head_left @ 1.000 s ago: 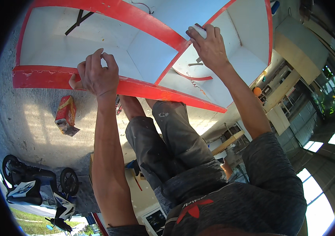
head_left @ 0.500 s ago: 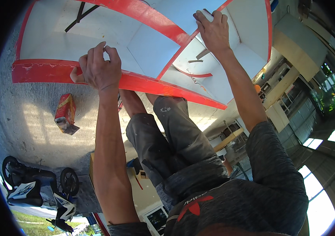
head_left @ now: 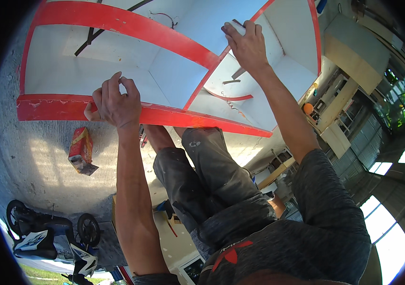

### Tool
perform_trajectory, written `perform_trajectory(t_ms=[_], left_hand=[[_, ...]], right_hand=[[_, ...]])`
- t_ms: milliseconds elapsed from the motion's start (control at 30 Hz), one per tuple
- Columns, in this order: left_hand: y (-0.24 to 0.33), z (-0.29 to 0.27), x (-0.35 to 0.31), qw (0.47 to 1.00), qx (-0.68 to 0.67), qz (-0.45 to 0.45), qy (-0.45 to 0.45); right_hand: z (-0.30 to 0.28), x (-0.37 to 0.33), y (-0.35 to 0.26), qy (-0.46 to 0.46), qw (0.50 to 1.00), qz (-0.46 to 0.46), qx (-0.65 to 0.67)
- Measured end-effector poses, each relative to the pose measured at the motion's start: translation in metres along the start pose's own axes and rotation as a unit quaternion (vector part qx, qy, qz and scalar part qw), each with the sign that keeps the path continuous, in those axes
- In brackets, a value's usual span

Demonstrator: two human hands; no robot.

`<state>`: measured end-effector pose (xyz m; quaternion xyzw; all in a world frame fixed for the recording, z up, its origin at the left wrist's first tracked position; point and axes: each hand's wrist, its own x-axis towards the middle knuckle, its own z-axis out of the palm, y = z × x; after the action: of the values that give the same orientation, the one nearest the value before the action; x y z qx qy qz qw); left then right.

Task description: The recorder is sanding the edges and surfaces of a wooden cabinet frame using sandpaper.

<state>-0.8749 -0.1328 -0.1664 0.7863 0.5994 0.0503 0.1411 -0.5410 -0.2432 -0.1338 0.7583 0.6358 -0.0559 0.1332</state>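
A large open cabinet (head_left: 122, 21) with red edge strips and pale inner panels lies across the top of the view. My left hand (head_left: 115, 102) is closed over its near red edge (head_left: 50, 110), fingers bent towards the inside and one finger against the outer face. At the far end of the red divider (head_left: 207, 78), my right hand (head_left: 250, 47) grips a small dark, flat piece (head_left: 227, 29) with a paler face; its kind is partly hidden by the fingers. The piece is at the divider's edge, and I cannot tell whether they touch.
Dark strips (head_left: 90, 40) and a curved red strip (head_left: 235, 98) lie inside the cabinet. A torn red box (head_left: 81, 149) sits on the concrete floor to the left. A motorbike (head_left: 45, 232) stands at lower left; boards (head_left: 354, 52) are at right.
The cabinet and floor appear lower in the view. My right hand, still gripping the dark piece, has shifted slightly left. The left hand stays on the near edge.
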Motion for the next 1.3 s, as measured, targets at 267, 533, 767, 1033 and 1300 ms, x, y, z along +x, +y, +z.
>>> perform_trajectory(t_ms=[267,533,767,1033,1300], left_hand=[[0.007,-0.022,0.003,0.982,0.115,-0.013,-0.146],[-0.008,-0.005,-0.006,0.997,0.044,0.004,-0.070],[-0.004,-0.003,-0.001,0.994,0.060,-0.002,-0.087],[-0.009,-0.007,-0.003,0.992,0.084,0.013,-0.088],[-0.008,-0.009,-0.001,0.993,0.085,0.006,-0.086]], right_hand=[[-0.006,-0.021,-0.013,-0.039,0.997,0.033,0.059],[0.002,0.063,0.084,0.025,0.993,0.025,-0.112],[-0.004,0.095,0.116,0.035,0.998,0.046,-0.029],[0.001,0.056,0.090,0.038,0.999,-0.014,-0.016],[0.002,0.043,0.092,0.043,0.997,-0.044,-0.049]])
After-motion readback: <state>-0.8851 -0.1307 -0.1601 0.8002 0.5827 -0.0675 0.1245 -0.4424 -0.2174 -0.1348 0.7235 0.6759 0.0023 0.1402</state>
